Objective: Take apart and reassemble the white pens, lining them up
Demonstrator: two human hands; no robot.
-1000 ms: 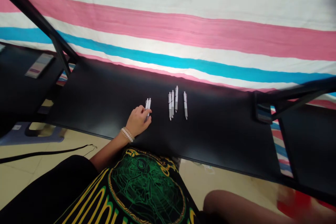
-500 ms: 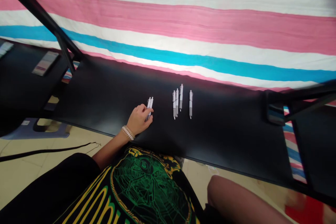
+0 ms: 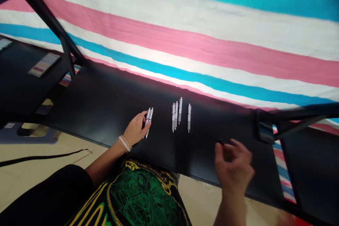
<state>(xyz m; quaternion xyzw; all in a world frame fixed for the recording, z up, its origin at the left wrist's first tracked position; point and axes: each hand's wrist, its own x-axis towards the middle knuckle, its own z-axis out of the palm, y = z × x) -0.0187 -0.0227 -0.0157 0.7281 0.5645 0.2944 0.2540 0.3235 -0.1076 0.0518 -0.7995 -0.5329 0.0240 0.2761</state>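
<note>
On black table (image 3: 111, 95), six pens (image 3: 176, 114).

The left hand (image 3: 135, 129), near the table's (image 3: 106, 95) front edge, covers parts of two white pens (image 3: 148, 118); its lower fingers are hidden. Toward the front right corner, the right hand (image 3: 236, 166) is blurred, and a small dark thing (image 3: 221, 141) at its fingertips is too indistinct to name. The picture's bottom edge cuts off that forearm (image 3: 231, 206). Beyond the left edge, print on a flat packet (image 3: 44, 64) is unreadable. The striped cloth (image 3: 172, 17) behind the back edge runs out of view.
</note>
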